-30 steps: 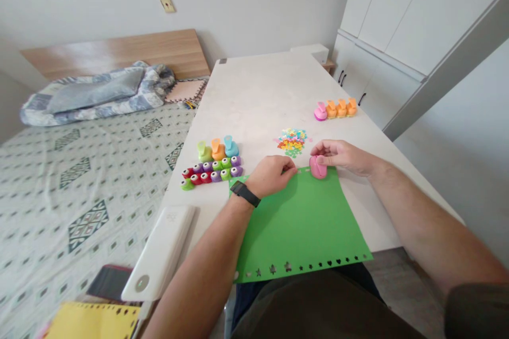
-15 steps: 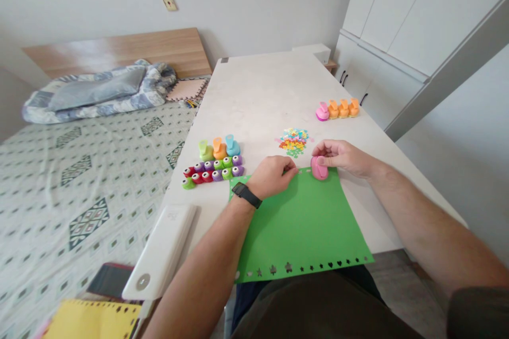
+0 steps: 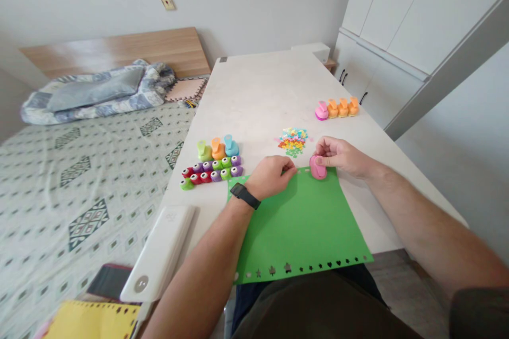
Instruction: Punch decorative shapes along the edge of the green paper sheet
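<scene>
A pink craft punch [image 3: 318, 168] sits over the far edge of the green paper [image 3: 306, 222], close to its right corner. My right hand [image 3: 342, 157] grips the punch, with the thumb on its lever. My left hand [image 3: 271, 176] is curled closed at the same edge, pinching the paper left of the punch; its fingertips are partly hidden. Cut-out shapes run along the paper's near edge, and a few holes show along the far edge between my hands. Just beyond lies a pile of small coloured paper cut-outs [image 3: 294, 140].
At left on the white table [image 3: 258, 90] stand several small punches [image 3: 210, 169] in rows, with larger lever punches [image 3: 217, 148] behind them. More punches [image 3: 337, 108] line the right side. A white device [image 3: 159, 254], a phone [image 3: 109, 279] and punched yellow paper [image 3: 93, 320] lie at lower left.
My right fingers have shifted slightly on the pink punch, and its lever looks pressed lower. The left hand and the paper hold nearly the same place.
</scene>
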{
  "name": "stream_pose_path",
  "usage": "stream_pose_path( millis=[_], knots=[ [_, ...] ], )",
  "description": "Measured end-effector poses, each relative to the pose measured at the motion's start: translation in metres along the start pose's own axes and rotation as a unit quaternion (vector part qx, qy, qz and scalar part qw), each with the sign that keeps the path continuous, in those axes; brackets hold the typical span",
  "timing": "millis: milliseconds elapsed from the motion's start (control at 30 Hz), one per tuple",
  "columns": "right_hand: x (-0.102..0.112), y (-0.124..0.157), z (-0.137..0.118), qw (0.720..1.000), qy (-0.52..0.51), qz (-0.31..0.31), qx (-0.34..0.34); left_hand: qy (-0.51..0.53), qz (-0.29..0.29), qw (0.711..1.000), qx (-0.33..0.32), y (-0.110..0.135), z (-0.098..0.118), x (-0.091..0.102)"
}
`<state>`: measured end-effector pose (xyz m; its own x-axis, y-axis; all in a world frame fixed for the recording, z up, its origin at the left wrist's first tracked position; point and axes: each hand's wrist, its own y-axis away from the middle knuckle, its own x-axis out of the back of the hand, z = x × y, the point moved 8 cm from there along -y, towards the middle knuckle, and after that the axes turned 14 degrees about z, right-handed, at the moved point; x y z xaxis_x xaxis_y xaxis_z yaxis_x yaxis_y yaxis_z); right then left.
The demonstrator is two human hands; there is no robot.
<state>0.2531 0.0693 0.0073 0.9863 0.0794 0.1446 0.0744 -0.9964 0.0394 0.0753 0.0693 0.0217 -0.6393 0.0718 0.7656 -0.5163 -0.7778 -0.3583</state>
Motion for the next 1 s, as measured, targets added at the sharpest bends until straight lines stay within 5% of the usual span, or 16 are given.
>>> stream_pose_path(
  millis=[267,567,833,1000],
  knots=[
    [0.007,-0.005,0.006,0.997,-0.028,0.075,-0.016,0.002,0.003,1.0,0.0,-0.001,0.005,0.002],
    [-0.001,0.003,-0.001,1.0,0.001,0.016,-0.02,-0.003,-0.017,1.0,0.002,0.001,0.002,0.0],
    [0.039,-0.011,-0.001,0.97,-0.118,0.213,-0.002,0.003,-0.018,1.0,0.011,0.002,0.003,0.003],
    [0.052,-0.017,0.006,0.956,-0.138,0.258,-0.005,0.004,-0.019,1.0,0.014,0.002,0.001,0.003]
  ],
)
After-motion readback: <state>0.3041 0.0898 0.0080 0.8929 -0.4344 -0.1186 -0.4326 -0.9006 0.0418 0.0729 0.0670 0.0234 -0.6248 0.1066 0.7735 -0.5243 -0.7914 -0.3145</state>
